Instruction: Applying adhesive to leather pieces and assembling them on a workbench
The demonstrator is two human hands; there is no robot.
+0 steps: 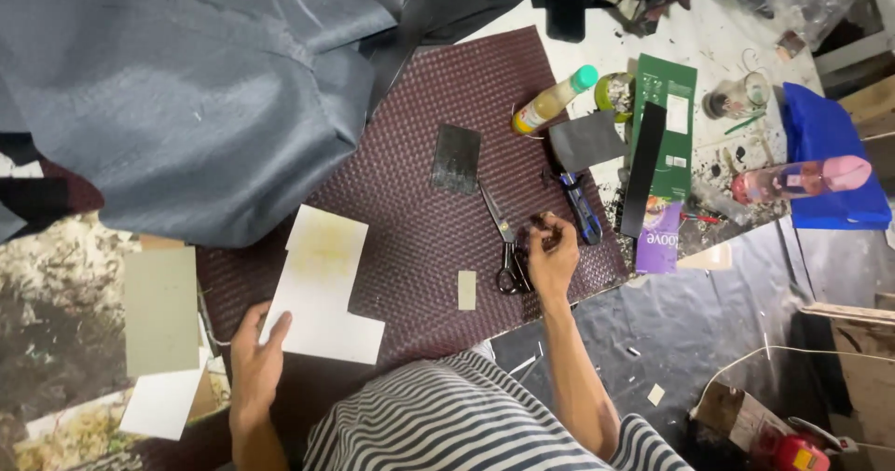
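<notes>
the right hand [552, 255] rests on the dark red woven mat [419, 200], fingers curled together around a small dark object [545, 228] pinched at the fingertips — what the object is cannot be told. just left of this hand, touching or nearly so, lie black-handled metal scissors [503, 242], blades pointing far and left. just right of the hand lies a blue and black utility knife [580, 205].

the left hand [256, 359] lies flat at the near left edge of the mat, fingers spread apart and pressing on the near left corner of a white stepped sheet of card [322, 294]. it grips nothing.

between the two hands, on the mat, sits a small pale rectangular card piece [467, 289]. farther off, a dark grey rectangular patch [457, 159] lies on the mat. beyond the knife — a yellow glue bottle with a teal cap [552, 100] lying on its side, a green flattened carton [664, 154] and a black strip [643, 168] across it. grey cloth [186, 89] covers the far left. a grey card [160, 311] lies left of the mat.
</notes>
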